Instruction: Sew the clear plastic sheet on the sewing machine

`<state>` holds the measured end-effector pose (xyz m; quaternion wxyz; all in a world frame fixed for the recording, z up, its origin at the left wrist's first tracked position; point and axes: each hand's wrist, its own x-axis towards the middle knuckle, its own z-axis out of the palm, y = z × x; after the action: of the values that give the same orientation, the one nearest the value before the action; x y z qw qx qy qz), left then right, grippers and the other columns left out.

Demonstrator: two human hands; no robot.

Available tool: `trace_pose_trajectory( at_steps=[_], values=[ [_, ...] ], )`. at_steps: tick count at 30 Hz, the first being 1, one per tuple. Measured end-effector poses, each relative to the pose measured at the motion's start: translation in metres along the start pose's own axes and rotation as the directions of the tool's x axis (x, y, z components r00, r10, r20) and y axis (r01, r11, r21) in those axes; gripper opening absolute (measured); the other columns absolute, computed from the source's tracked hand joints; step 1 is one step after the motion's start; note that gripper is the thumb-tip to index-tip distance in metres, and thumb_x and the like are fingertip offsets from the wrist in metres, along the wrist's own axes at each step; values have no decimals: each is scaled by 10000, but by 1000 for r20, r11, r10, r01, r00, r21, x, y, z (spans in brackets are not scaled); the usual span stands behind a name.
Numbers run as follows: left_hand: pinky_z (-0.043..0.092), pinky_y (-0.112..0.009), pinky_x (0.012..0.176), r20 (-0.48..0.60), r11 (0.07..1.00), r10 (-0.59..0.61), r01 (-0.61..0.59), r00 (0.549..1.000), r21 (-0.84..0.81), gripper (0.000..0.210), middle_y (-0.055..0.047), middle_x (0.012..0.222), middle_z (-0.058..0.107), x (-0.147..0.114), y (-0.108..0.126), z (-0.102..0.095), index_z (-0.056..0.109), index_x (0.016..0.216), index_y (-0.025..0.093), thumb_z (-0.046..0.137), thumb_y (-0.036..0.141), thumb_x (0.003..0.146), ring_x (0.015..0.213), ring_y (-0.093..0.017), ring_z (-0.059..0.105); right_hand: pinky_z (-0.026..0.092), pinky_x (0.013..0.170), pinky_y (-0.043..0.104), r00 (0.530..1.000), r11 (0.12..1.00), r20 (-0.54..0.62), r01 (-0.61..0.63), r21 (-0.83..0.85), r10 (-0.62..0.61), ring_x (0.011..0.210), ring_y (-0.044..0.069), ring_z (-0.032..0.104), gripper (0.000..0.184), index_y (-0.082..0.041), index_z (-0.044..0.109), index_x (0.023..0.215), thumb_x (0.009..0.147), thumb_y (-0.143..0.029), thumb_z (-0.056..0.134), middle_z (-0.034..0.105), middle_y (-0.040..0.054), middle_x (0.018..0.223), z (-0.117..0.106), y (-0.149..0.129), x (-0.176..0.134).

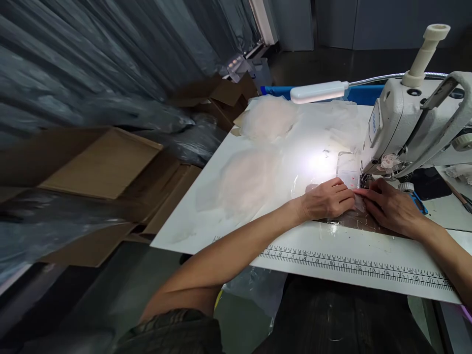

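Observation:
A small piece of sheer, pale fabric [358, 202] lies under the needle area of a white sewing machine [387, 118]. My left hand [328, 199] is closed, its fingertips pinching the fabric's left side just in front of the presser foot [364, 180]. From the right, my right hand [393, 206] reaches in with thumb and fingers closed on the same fabric, close to the left fingertips. The hands cover much of the cloth, so its full shape is hidden. Beneath them a glossy clear sheet lies over a brown strip [368, 225].
Two heaps of pale sheer pieces [249, 182] rest on the white table [206, 216]. A white lamp [319, 92] hangs above the back. A printed ruler [342, 263] runs along the front edge. Open cardboard boxes [99, 167] stand left; a dark phone-like slab [429, 183] lies right.

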<state>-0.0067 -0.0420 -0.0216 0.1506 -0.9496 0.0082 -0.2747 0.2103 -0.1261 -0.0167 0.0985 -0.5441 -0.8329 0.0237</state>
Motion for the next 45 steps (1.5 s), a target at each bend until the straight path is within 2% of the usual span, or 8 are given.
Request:
trace_pose_trajectory(
  at_steps=[5,12,19,23,28,32,35,45],
  values=[
    [459,-262,727,46,987,-110,115,993,-115,239,-18,911,715,-3,2,3,621,867,164,457,226,1029,766,-112,608,388,514,267,998,1000,-59,-18,1,18,737,196,601,436,-291,604,1351,982,-348,378,657,106,1028,5,-1,-4],
    [473,-285,803,21,970,-174,175,984,-171,169,-12,1003,729,-4,2,1,647,945,191,489,196,1005,807,-107,615,449,515,262,991,995,-130,26,98,-13,723,180,627,420,-302,611,1348,965,-293,439,658,99,1068,6,3,-9],
    [513,-288,856,-22,972,-153,147,988,-184,216,-20,974,734,-6,2,8,642,915,173,454,180,1021,816,-94,637,437,519,268,995,998,-100,8,64,-1,727,195,618,411,-306,625,1332,970,-308,430,656,114,1047,8,3,-9],
    [537,-279,760,-38,973,-152,143,988,-179,239,-43,945,737,-5,2,9,655,896,152,451,179,1018,786,-109,647,422,538,279,996,997,-85,-14,81,20,748,208,607,411,-289,634,1316,978,-333,405,649,119,1033,8,1,-9],
    [539,-289,721,27,953,-176,177,984,-245,255,-46,963,740,-5,1,8,667,938,162,441,233,1032,790,-113,660,462,592,302,992,972,-90,-63,224,85,744,204,617,402,-232,679,1244,964,-343,414,661,120,999,1,-1,-8],
    [531,-286,745,20,944,-189,188,982,-272,236,-42,976,740,-6,1,9,664,959,163,454,241,1034,823,-110,668,465,573,297,980,914,-85,-135,383,180,615,172,590,395,-175,704,1176,944,-322,420,664,82,813,-7,0,-8],
    [520,-286,754,25,948,-186,186,982,-258,240,-40,975,739,-6,2,9,668,960,170,453,247,1035,837,-112,665,468,579,307,971,902,-88,-172,397,224,588,173,583,378,-165,733,1097,923,-309,429,647,61,725,-11,-3,-8],
    [487,-335,891,82,961,-169,183,982,-209,200,-46,1108,717,-8,1,9,669,1023,205,469,212,1014,900,-116,651,527,630,326,972,929,-129,-145,339,198,724,214,656,333,-188,742,1064,915,-244,450,714,87,844,-13,-7,-8]
  ],
)
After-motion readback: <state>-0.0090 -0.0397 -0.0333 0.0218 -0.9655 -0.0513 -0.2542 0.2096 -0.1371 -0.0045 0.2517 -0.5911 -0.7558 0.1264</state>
